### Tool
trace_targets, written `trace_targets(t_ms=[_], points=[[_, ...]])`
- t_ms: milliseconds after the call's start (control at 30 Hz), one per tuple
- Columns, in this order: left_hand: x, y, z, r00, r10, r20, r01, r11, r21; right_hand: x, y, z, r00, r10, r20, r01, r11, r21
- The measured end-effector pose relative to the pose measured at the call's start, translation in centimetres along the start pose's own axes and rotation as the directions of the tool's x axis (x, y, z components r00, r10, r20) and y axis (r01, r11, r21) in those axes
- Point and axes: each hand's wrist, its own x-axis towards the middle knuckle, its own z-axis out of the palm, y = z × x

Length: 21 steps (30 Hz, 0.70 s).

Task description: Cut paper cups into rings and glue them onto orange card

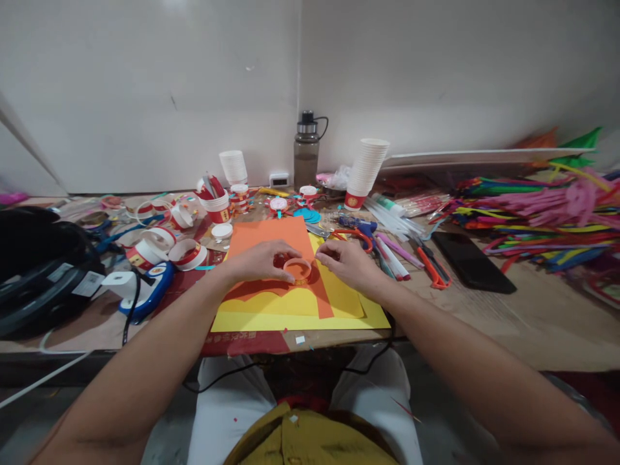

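An orange ring-shaped piece (297, 271) stands on orange paper (271, 234) in the middle of the table. My left hand (265, 259) is at its left side, with thumb and fingers around the ring's edge. Just right of the ring is my right hand (346, 259), its thumb and fingertips bent together near the paper; anything between them is too small to make out. Yellow sheets (290, 320) lie under the orange paper. Orange-handled scissors (351, 237) rest just beyond my right hand.
Stacked paper cups (368, 169) and a dark bottle (306, 155) stand at the back. Cut cup rings (188, 254) and a blue power strip (154, 294) lie left. A phone (472, 261), markers (393, 258) and colourful pipe cleaners (547, 213) are on the right.
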Motion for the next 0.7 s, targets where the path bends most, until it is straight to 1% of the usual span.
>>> trace_targets(t_ms=[133,233,367,567,700], points=[[-0.03,-0.01,0.02,1.0,-0.029,-0.005,0.028,0.998,-0.063,-0.02,-0.12,-0.1,1.0,0.01,0.01,-0.01,1.0,-0.004],[0.04,-0.11,0.07,1.0,-0.026,0.009,0.026,0.997,-0.073,-0.03,-0.25,-0.15,1.0,0.017,0.016,-0.016,1.0,-0.008],[0.1,-0.13,0.03,0.999,-0.012,0.031,0.013,1.0,-0.028,-0.06,-0.36,-0.13,1.0,0.027,0.017,-0.027,1.0,-0.004],[-0.02,0.49,-0.32,0.991,-0.077,0.112,0.072,0.996,0.055,-0.11,-0.31,-0.02,0.999,0.024,0.027,-0.024,1.0,0.0],[0.0,0.47,-0.32,0.99,-0.082,0.118,0.072,0.994,0.084,-0.13,-0.37,0.02,0.999,0.013,0.029,-0.012,1.0,-0.022]])
